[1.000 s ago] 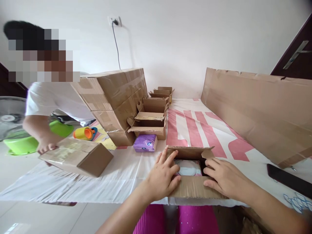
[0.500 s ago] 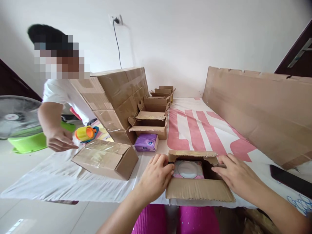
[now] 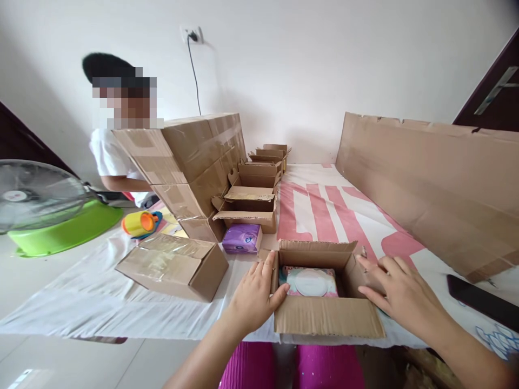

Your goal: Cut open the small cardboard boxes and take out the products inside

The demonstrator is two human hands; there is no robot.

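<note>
An open cardboard box [image 3: 329, 319] stands at the table's near edge with its flaps folded outward. Inside, toward its left end, lies a pack of wipes [image 3: 310, 282] with a pale oval lid and a pink and teal print. My left hand [image 3: 256, 294] holds the box's left side, fingers along the flap and thumb over the edge. At the opposite end my right hand [image 3: 395, 286] has hold of the right flap, with its thumb apart from the fingers. A purple tissue pack [image 3: 242, 239] lies beyond my left hand.
A taped carton [image 3: 172, 265] lies left, near a yellow and orange toy [image 3: 140, 222]. Stacked cartons [image 3: 198, 156] and a row of open boxes [image 3: 253, 208] stand behind. A cardboard panel [image 3: 425, 189] and phone [image 3: 482, 300] are right. Another person [image 3: 117, 156] and a fan [image 3: 36, 194] are left.
The box's side flaps have turned outward, widening the opening over the wipes. My fingers have straightened from their pinch. The other person's arm has drawn back from the taped carton.
</note>
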